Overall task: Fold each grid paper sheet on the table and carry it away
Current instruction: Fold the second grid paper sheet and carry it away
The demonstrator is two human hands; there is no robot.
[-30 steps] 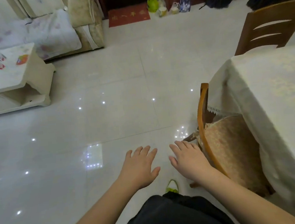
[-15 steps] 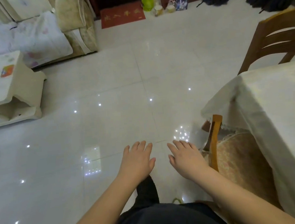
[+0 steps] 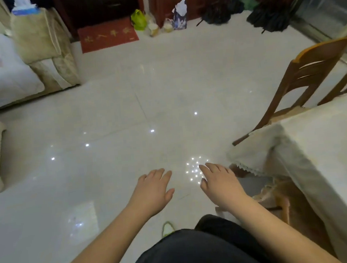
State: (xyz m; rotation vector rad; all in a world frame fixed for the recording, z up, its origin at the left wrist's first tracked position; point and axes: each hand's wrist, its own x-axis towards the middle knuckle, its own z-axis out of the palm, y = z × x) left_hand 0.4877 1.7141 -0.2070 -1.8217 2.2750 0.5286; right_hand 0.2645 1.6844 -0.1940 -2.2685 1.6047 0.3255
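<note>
I see my left hand [image 3: 153, 190] and right hand [image 3: 220, 182] held out side by side, palms down, fingers straight and holding nothing, over the glossy pale tiled floor [image 3: 105, 120]. Just right of the right hand stands the table draped in a cream lace-edged cloth [image 3: 314, 141]; I can make out no grid paper on its visible part.

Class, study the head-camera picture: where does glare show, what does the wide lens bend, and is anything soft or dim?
Head view: ceiling lights glare as bright dots on the glossy floor, clustered just beyond the open right hand; the wide lens bows the tablecloth and wooden chair outward near the right edge; the doorway by the red mat is dim; the left hand looks slightly soft.
</note>
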